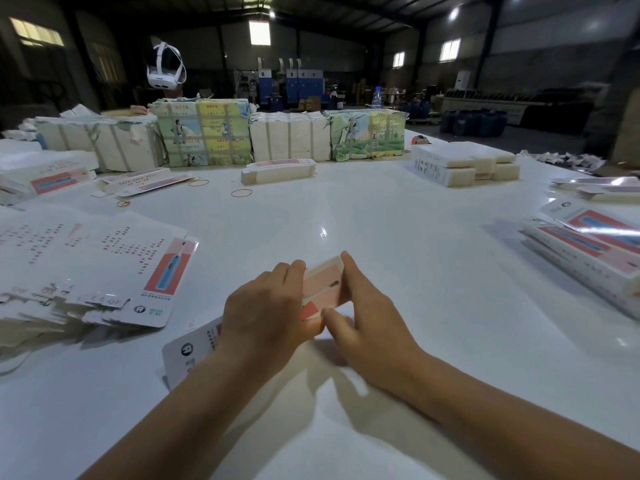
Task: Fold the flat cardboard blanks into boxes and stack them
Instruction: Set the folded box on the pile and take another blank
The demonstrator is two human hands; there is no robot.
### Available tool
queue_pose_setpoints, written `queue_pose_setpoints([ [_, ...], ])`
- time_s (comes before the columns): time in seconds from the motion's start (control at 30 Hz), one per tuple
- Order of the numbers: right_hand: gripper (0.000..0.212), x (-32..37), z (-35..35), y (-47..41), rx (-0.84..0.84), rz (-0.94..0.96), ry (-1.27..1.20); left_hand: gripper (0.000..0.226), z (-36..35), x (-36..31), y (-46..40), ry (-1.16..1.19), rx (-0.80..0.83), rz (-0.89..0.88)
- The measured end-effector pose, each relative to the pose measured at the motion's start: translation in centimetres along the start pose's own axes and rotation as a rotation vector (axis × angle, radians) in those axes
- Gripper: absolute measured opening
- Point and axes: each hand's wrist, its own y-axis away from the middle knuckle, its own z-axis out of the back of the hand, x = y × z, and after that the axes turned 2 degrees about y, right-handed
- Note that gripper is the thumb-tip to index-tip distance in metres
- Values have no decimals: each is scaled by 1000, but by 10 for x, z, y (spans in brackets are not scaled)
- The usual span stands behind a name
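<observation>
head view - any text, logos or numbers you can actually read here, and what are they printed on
Nothing reads as clear words.
Round logo, perhaps "R", on the blank held by the left hand and right hand.
Same logo on the top sheet of the flat blanks at left; its red text rows are too blurred.
Wrapped bundles at the back: print too small.
White stack at right: side marks unreadable.

A box [322, 289] is held between the left hand [266, 306] and right hand [367, 327] at the near middle of the bench [381, 216]. Flat blanks [86, 265] are spread to the left, folded boxes [588, 251] are stacked to the right, and wrapped bundles [221, 133] are lined along the far edge.
</observation>
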Motion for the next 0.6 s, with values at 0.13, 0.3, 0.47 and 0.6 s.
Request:
queue_pose_setpoints([
  [0.13, 88, 2, -2, 1, 158, -67, -231, 73, -1, 5, -1, -36, 21, -1],
  [0.3, 88, -3, 2, -4, 235, -93, -286, 72, -4, 14, -2, -21, 6, 19],
  [0.47, 94, -4, 11, -10, 148, 172, 82, 66, -5, 17, -2, 89, 66, -65],
  [0.6, 68, -17, 16, -16, 77, 385, 478, 65, -5, 19, -1, 233, 160, -44],
])
